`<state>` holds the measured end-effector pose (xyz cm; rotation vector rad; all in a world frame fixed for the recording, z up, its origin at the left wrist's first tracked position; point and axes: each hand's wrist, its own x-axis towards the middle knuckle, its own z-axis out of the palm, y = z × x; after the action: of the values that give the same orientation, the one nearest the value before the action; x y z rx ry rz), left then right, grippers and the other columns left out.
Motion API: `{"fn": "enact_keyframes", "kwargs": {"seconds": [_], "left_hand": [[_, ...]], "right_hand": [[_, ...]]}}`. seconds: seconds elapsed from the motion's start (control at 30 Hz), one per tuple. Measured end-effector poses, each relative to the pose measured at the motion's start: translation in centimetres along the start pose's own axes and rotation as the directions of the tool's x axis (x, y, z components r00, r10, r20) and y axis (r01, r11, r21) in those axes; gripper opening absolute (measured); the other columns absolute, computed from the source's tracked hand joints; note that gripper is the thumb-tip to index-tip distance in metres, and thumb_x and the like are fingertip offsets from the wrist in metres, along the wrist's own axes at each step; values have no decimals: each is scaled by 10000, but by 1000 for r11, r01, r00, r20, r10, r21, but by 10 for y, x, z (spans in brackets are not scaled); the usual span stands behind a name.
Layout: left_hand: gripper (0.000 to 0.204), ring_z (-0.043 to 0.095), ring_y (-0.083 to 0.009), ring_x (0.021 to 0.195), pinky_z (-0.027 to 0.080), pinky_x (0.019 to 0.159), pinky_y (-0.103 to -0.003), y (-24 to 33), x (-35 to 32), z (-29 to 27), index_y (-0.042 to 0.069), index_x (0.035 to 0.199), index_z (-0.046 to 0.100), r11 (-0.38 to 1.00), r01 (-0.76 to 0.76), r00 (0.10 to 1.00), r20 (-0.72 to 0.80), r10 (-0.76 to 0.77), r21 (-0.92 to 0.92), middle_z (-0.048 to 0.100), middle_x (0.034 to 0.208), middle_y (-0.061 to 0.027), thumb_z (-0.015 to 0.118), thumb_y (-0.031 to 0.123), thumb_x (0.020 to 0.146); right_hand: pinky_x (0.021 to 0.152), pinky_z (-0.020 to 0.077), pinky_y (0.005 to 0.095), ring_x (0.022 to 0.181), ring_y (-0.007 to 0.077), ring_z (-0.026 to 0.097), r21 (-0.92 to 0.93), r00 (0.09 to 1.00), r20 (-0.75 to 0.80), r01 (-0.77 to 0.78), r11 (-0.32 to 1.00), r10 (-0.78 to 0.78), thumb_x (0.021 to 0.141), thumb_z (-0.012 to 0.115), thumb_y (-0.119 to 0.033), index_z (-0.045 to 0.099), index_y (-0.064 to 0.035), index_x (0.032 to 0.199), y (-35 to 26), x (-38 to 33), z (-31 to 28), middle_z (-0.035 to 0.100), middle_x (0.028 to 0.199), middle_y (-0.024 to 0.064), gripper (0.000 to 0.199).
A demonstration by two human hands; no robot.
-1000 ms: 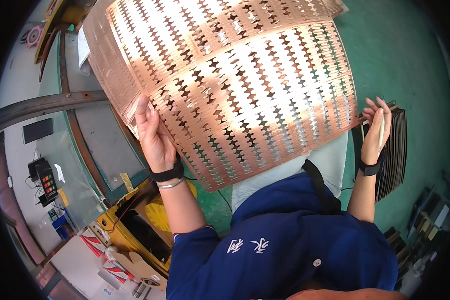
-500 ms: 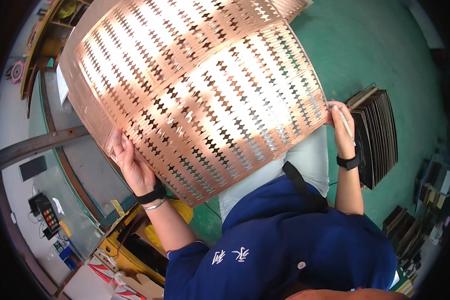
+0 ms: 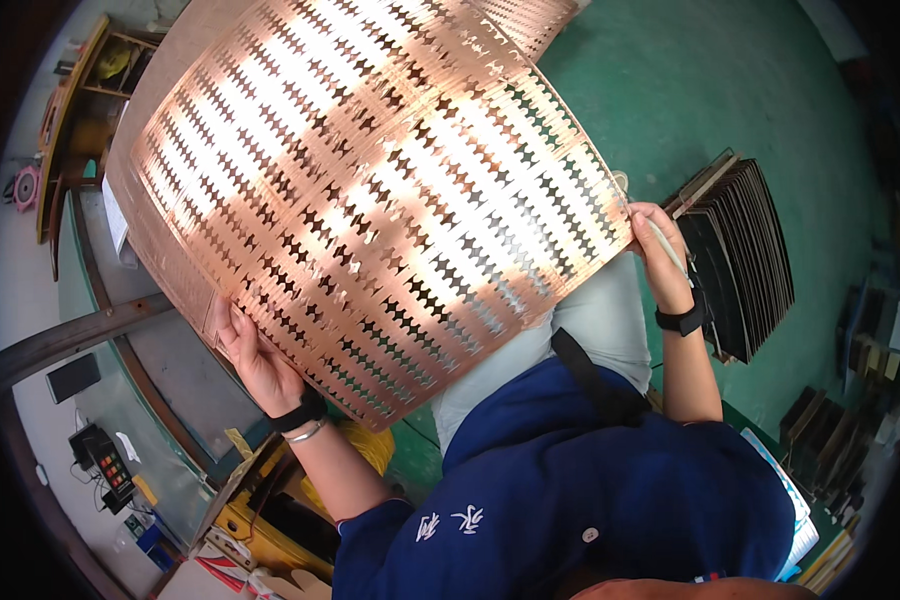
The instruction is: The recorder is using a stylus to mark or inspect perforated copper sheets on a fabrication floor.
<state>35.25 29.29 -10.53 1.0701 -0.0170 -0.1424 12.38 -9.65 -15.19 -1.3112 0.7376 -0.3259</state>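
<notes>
Left hand (image 3: 260, 362) and right hand (image 3: 661, 275) are gripping opposite edges of the sheet (image 3: 395, 225), which is spanning between them; the right is also holding a stick (image 3: 666, 245).

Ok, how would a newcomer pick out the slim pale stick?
From the large copper-coloured sheet, go to the right hand at its right edge. The stick lies along that hand: slender and pale, unlike the broad, perforated sheet.
</notes>
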Motion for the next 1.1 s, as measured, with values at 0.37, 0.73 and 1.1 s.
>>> {"fn": "enact_keyframes", "kwargs": {"seconds": [0.37, 0.73, 1.1], "left_hand": [[448, 455, -226, 1175, 387, 998, -354, -3, -3, 3, 56, 1292, 357, 996, -66, 994, -81, 71, 63, 449, 1292, -146, 494, -7, 871], [394, 476, -239, 1149, 414, 970, -359, -2, -10, 6, 90, 1244, 395, 987, -152, 987, -54, 154, 48, 463, 1271, -158, 467, -29, 876], [368, 433, -236, 1196, 365, 1014, -367, 1, -15, 9, 97, 1219, 420, 968, -251, 965, -72, 252, 19, 444, 1303, -147, 460, -34, 877]], "right_hand": [[700, 437, 223, 758, 66, 539, 19, 998, -3, 63, 998, -63, 927, 498, -264, 561, -29, 1009, -4, -5, -3, 600, 846, 14, 257], [742, 440, 217, 816, 67, 543, 54, 997, 16, 74, 996, -75, 939, 473, -225, 536, -24, 1038, 1, -5, -7, 588, 906, 20, 233], [722, 447, 224, 790, 69, 542, 141, 988, -22, 156, 978, -155, 935, 484, -222, 536, -17, 1029, 1, -4, -5, 591, 896, 23, 232]]}}
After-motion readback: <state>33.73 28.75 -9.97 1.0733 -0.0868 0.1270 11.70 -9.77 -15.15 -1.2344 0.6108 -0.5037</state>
